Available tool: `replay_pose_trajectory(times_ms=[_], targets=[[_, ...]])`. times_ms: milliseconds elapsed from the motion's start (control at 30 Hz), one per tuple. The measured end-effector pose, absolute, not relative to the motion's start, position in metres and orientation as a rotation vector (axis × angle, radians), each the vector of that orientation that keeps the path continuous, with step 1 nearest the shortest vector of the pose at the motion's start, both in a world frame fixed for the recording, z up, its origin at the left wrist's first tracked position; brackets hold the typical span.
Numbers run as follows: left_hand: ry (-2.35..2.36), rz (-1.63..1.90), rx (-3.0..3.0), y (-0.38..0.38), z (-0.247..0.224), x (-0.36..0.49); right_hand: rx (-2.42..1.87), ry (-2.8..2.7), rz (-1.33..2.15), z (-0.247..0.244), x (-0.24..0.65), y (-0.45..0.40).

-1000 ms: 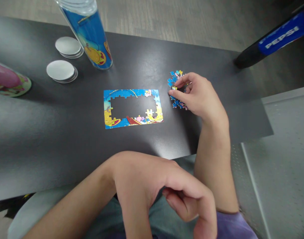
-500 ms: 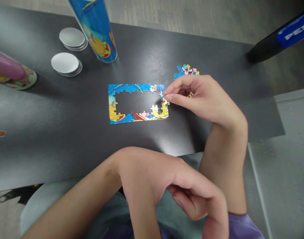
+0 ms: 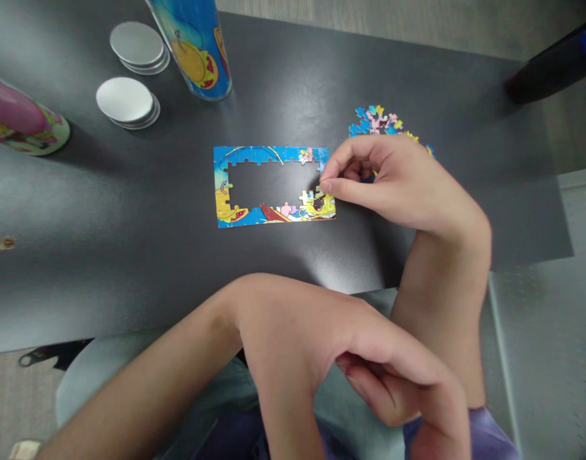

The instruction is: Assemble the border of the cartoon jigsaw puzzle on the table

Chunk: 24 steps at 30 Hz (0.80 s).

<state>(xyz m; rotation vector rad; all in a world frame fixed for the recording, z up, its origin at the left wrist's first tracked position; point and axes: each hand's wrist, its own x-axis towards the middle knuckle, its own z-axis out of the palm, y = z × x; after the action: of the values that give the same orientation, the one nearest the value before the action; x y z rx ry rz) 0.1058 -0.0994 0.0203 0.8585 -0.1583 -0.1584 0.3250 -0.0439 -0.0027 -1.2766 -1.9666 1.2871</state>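
Observation:
A partly built jigsaw puzzle (image 3: 239, 217) lies on the dark table, its border laid around a bare middle. My right hand (image 3: 398, 179) is at its right edge, thumb and index finger pinched on a puzzle piece (image 3: 320, 190) that the fingertips partly cover. Just below the fingers, a yellow face with an open mouth shows among the pieces of the lower right corner. Loose puzzle pieces (image 3: 379, 121) lie in a pile behind the right hand, partly hidden by it. Above my lap hangs my left hand (image 3: 297, 332), fingers loosely bent, thumb apart, holding nothing visible.
Two stacks of silvery discs (image 3: 124, 100) stand at the back left. A blue printed tube (image 3: 197, 54) rises beside them, and a pink printed tube (image 3: 22, 118) stands at the left edge. A dark bottle (image 3: 546, 73) is at the far right.
My right fingertips have moved slightly at the puzzle's right side, and the yellow face piece now sits in line with the corner. The whole view has shifted a little. My left hand keeps its pose.

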Motion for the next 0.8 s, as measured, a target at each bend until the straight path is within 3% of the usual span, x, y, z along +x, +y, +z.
replay_pose_trajectory(times_ms=[800], targets=[[-0.095, -0.192, 0.856, -0.0991, 0.027, 0.1079, -1.3, -1.967, 1.335, -0.0032, 0.3239, -0.0425]])
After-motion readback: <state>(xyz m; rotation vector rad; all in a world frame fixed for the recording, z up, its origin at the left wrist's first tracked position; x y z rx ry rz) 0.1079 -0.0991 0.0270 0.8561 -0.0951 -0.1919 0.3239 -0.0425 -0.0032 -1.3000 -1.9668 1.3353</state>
